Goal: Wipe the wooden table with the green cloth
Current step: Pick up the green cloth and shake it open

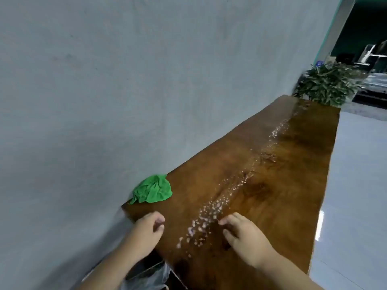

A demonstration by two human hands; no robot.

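Observation:
A long glossy wooden table (272, 195) runs from the near edge away to the right along a grey wall. A crumpled green cloth (152, 189) lies on its near left corner, against the wall. A trail of small pale droplets or crumbs (211, 212) stretches down the middle of the tabletop. My left hand (146, 231) hovers over the table's near left edge, just below the cloth, fingers loosely curled and holding nothing. My right hand (243, 235) hovers over the tabletop beside the trail, fingers bent and apart, also holding nothing.
A leafy potted plant (328, 84) stands at the table's far end. A grey wall (125, 80) borders the table's left side. Pale shiny floor (356, 185) lies to the right. A dark object in clear plastic (150, 275) sits below the near left edge.

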